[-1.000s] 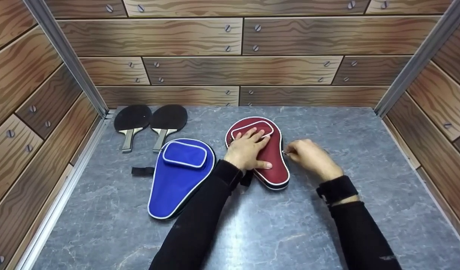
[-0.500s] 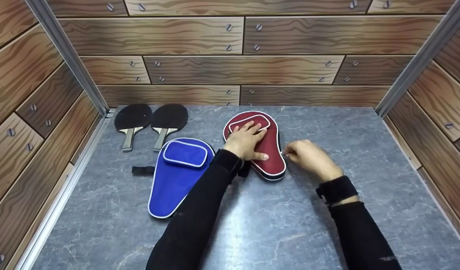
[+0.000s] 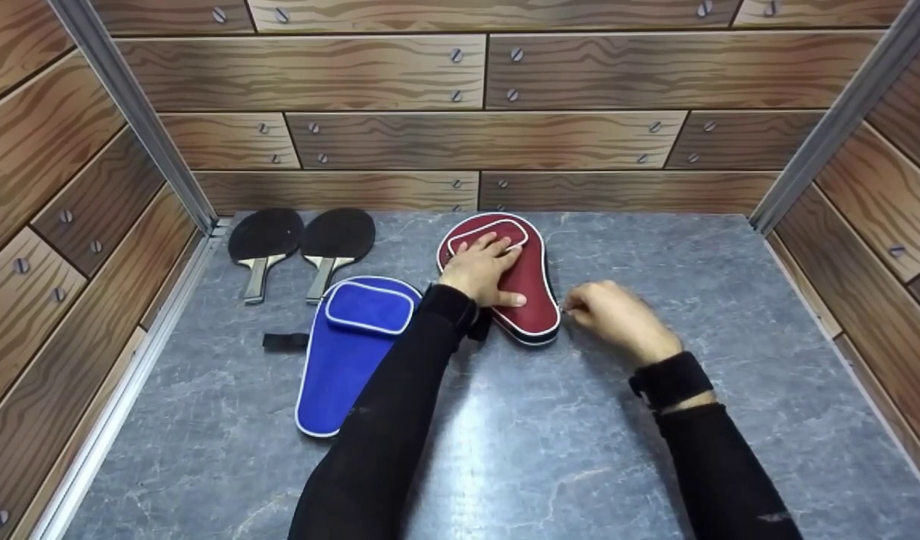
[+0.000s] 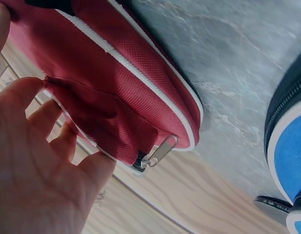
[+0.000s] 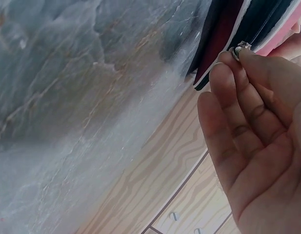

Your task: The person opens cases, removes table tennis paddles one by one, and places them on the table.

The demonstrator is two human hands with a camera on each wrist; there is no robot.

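A red table tennis paddle case (image 3: 531, 277) with white piping lies on the table, narrow end toward me. My left hand (image 3: 479, 271) rests on its front with fingers spread over the small pocket and thumb lower down. In the left wrist view a metal pull tab (image 4: 162, 151) hangs at the end of that pocket's zipper. On the case's right side, near the narrow end, my right hand (image 3: 616, 319) pinches the main zipper pull (image 5: 236, 51) between thumb and index finger. In the right wrist view its other fingers lie loosely bent.
A blue paddle case (image 3: 336, 375) lies to the left, partly under my left forearm, its black strap (image 3: 285, 342) sticking out. Two black paddles (image 3: 266, 234) lie side by side at the back left. Wood-patterned walls (image 3: 482, 142) enclose the grey marbled table (image 3: 550, 450).
The red case has slid away from me and slightly left under my left hand. My right hand has stayed nearly in place, so the zipper pull now sits closer to the case's narrow end.
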